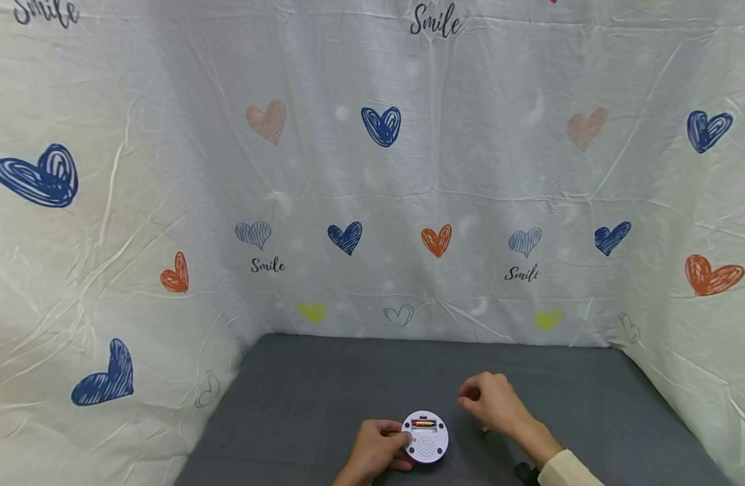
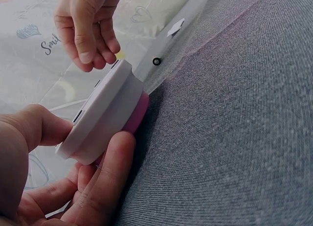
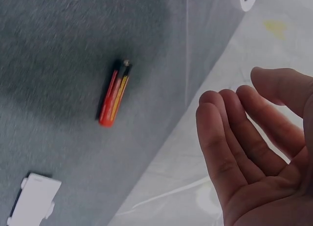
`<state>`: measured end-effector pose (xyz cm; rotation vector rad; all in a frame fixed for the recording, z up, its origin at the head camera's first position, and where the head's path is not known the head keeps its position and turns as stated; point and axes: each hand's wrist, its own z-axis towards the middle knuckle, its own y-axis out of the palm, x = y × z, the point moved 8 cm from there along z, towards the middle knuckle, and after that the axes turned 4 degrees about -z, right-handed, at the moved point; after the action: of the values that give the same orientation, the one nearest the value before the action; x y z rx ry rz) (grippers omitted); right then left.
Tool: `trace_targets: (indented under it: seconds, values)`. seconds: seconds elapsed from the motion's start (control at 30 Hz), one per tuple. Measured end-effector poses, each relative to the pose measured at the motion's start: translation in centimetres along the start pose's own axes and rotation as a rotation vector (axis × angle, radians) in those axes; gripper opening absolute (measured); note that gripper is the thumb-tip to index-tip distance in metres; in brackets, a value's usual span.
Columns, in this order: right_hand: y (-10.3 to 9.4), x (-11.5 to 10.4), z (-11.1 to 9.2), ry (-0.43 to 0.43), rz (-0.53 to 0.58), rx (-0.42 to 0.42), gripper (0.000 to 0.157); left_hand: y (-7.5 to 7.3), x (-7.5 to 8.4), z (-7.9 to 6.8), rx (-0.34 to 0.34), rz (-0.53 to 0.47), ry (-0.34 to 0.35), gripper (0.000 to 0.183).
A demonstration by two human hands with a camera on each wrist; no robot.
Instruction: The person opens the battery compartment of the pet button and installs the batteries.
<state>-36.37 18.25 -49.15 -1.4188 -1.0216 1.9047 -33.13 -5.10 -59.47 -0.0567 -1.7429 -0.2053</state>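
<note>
My left hand (image 1: 377, 448) grips a round white device (image 1: 428, 448) by its left edge, its underside turned up. The left wrist view shows the thumb on the underside, fingers beneath, and a pink part (image 2: 137, 113) facing the table. In its uncovered compartment sits one red-and-dark battery (image 1: 423, 424). To the right of the device, my right hand (image 1: 495, 405) hovers above the table with bent fingers and nothing between them. Below that hand a loose red, black and yellow battery (image 3: 115, 94) lies on the cloth. A small white tabbed cover (image 3: 36, 201) lies near it.
Dark grey cloth (image 1: 323, 385) covers the table. A pale curtain (image 1: 469, 169) printed with hearts and "Smile" encloses its back and sides. Something black (image 1: 526, 472) shows beside the right wrist at the bottom edge.
</note>
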Motion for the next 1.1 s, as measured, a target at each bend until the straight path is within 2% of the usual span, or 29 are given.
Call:
trace_targets:
  seconds: [0.13, 0.33, 0.6, 0.9, 1.1]
  values:
    - [-0.3, 0.6, -0.1, 0.027, -0.02, -0.013, 0.004, 0.0, 0.0, 0.0, -0.006, -0.002, 0.0, 0.028]
    - [-0.3, 1.4, -0.3, 0.03, -0.138, -0.01, 0.006, 0.0, -0.1, 0.0, -0.009, -0.002, -0.004, 0.028]
    - [0.0, 2.0, -0.8, -0.083, -0.191, -0.033, 0.012, 0.0, -0.1, 0.1, 0.002, 0.004, -0.011, 0.03]
    - [1.0, 2.8, -1.2, -0.096, -0.236, -0.095, 0.019, 0.0, 0.0, 0.0, 0.013, 0.015, -0.017, 0.03]
    - [1.6, 3.0, -1.8, -0.228, -0.302, -0.061, 0.02, 0.0, 0.1, -0.1, 0.022, 0.018, -0.008, 0.029]
